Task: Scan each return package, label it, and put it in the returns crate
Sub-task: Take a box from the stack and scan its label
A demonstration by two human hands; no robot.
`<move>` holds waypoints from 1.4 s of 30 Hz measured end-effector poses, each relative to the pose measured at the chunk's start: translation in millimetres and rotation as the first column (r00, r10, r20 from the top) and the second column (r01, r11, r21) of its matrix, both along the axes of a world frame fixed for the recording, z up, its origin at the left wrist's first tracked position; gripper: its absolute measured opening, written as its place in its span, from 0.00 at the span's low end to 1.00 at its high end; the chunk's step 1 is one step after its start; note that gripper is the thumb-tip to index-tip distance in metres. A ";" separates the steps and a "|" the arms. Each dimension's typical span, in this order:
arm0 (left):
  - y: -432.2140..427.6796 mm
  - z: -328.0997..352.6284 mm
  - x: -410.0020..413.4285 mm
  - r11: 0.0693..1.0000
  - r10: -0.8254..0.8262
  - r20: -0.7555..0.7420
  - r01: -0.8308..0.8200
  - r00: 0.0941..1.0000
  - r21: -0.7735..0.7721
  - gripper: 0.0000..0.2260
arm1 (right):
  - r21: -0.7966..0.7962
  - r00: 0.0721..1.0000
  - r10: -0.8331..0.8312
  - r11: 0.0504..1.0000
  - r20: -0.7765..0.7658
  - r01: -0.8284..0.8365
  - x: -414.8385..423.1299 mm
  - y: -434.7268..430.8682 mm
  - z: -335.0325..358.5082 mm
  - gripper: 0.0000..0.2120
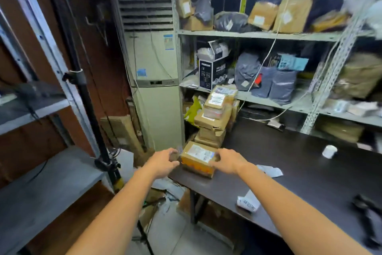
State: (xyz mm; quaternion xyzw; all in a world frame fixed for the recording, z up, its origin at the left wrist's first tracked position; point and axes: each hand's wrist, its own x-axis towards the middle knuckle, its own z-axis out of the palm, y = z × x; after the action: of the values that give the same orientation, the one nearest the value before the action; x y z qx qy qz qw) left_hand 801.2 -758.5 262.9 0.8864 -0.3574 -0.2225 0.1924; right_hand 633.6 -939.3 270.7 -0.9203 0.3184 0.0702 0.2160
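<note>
A small cardboard package (198, 158) with a white shipping label on top and orange print on its side lies at the near left corner of the dark table (289, 163). My left hand (165, 161) is at its left end, fingers curled toward it. My right hand (228, 161) is at its right end, fingers curled against the side. Motion blur hides whether either hand truly grips the box. Behind it a leaning stack of taped cardboard packages (217, 114) rises along the table's left edge. A black scanner-like object (365, 211) lies at the table's right edge.
A white label sheet (248, 203) and a torn slip (270, 170) lie on the table, with a white tape roll (329, 151) farther right. Metal shelving (258, 34) full of parcels lines the back. A standing air conditioner (154, 68) and a black light stand (91, 110) are on the left.
</note>
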 end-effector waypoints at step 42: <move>-189.2 -134.4 38.1 0.993 0.111 -0.101 -0.107 0.989 0.044 0.34 | 0.557 0.933 -0.355 0.788 0.062 0.263 63.3 -174.8 -167.9 0.32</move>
State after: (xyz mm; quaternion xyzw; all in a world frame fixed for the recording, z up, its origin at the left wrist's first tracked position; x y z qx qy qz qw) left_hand 839.3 -947.7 128.4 0.8956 -0.2934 -0.2640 0.2054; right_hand 697.0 -1114.1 102.8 -0.7596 0.4136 0.0447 0.4999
